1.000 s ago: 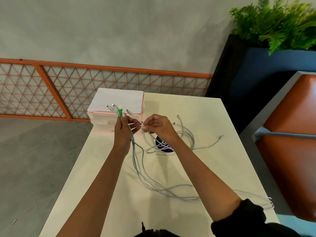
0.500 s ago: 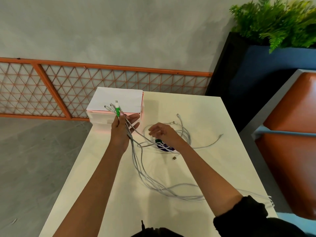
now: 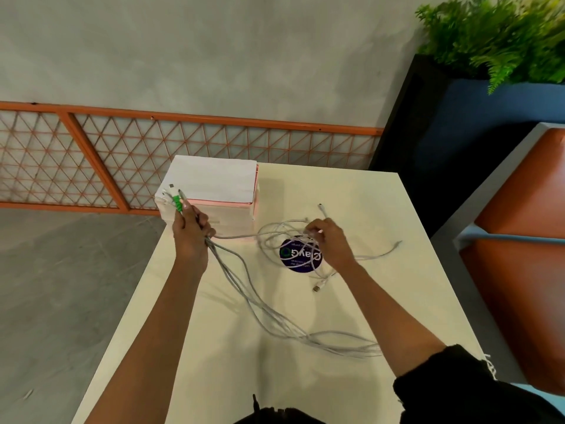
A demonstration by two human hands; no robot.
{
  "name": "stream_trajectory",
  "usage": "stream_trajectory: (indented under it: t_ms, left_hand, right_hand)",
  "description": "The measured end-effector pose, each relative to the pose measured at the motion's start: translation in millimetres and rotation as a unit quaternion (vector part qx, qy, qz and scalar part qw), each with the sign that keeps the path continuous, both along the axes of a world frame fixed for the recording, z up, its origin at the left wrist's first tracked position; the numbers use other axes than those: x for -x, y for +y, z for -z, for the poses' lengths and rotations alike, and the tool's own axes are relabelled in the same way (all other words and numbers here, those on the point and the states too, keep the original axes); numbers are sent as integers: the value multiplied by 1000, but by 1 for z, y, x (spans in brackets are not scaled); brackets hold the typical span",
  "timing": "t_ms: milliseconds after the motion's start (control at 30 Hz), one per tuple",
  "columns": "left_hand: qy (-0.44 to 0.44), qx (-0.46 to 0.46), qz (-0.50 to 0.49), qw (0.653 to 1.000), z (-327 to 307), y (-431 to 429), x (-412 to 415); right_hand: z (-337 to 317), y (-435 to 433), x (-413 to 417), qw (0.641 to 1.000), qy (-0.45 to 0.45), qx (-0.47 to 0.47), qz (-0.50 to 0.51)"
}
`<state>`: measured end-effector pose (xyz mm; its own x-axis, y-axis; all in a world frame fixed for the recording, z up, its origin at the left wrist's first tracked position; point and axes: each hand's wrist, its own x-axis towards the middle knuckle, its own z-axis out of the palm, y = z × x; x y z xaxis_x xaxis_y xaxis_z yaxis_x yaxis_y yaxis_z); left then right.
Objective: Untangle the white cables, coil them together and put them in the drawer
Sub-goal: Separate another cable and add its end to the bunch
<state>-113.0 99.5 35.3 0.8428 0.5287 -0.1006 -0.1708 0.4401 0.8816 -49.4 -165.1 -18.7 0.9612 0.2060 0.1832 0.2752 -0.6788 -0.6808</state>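
Observation:
Several white cables (image 3: 275, 319) trail across the cream table (image 3: 214, 362). My left hand (image 3: 191, 237) is shut on a bundle of their plug ends, one with a green sleeve (image 3: 176, 204), held up in front of the white drawer box (image 3: 214, 185). From that fist the strands run down and to the right towards my right forearm. A looser tangle of cable loops (image 3: 275, 237) lies over a round dark sticker (image 3: 301, 255). My right hand (image 3: 328, 241) pinches a strand of that tangle above the sticker. A free plug (image 3: 318, 288) rests just below the sticker.
The white and pink drawer box stands at the table's far left corner, drawers shut. An orange lattice fence (image 3: 122, 154) runs behind. A dark planter with a fern (image 3: 489, 44) and an orange padded seat (image 3: 526, 240) sit to the right. Grey floor lies to the left.
My right hand moved away from my left hand, right and down onto the tangle over the sticker, and took a strand. My left hand rose slightly with the plug ends.

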Motion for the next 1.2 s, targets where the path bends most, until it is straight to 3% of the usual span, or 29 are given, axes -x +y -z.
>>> stream_trajectory:
  t_ms: [133, 300, 333, 433, 500, 567, 633, 767, 833, 867, 933, 1000, 1033, 1100, 1200]
  left_hand:
    - [5, -21, -25, 999, 4, 16, -2]
    - [8, -37, -52, 998, 6, 21, -2]
    - [6, -38, -57, 998, 6, 21, -1]
    - [2, -33, -78, 996, 5, 22, 0]
    - [0, -28, -85, 996, 4, 23, 1]
    - [-4, -25, -79, 997, 4, 22, 0]
    - [-5, -19, -68, 998, 4, 18, -1]
    - [-9, -13, -52, 999, 0, 10, -3]
    - [-14, -14, -45, 999, -2, 8, -4]
    - [-17, -15, -41, 999, -3, 7, -4]
    - [-24, -16, -35, 999, -5, 5, -4]
    - [-25, -15, -30, 999, -6, 3, -5]
    - [-25, -14, -27, 999, -6, 1, -5]
    - [-29, -11, -20, 999, -9, -3, -6]
    - [-36, 0, -15, 999, -14, -9, -7]
  right_hand:
    - [9, -40, -15, 976, 41, -84, 199]
    - [17, -82, -18, 877, 98, -246, 402]
    - [16, -89, -18, 855, 114, -285, 417]
    - [3, -98, -6, 825, 231, -275, 436]
    - [-1, -107, 0, 833, 251, -211, 445]
    - [1, -110, -2, 769, 290, -411, 396]
    - [6, -108, 0, 723, 299, -513, 352]
    - [1, -117, 4, 671, 336, -525, 402]
    - [-10, -120, 3, 682, 285, -515, 434]
    - [-14, -119, 0, 709, 225, -477, 468]
    - [-32, -103, -3, 803, 77, -331, 490]
    - [-59, -72, -1, 885, 19, -322, 336]
    - [-72, -54, 2, 912, 51, -339, 224]
    - [-86, -18, 10, 931, 183, -317, -3]
    - [-63, 27, 22, 925, 335, -87, -159]
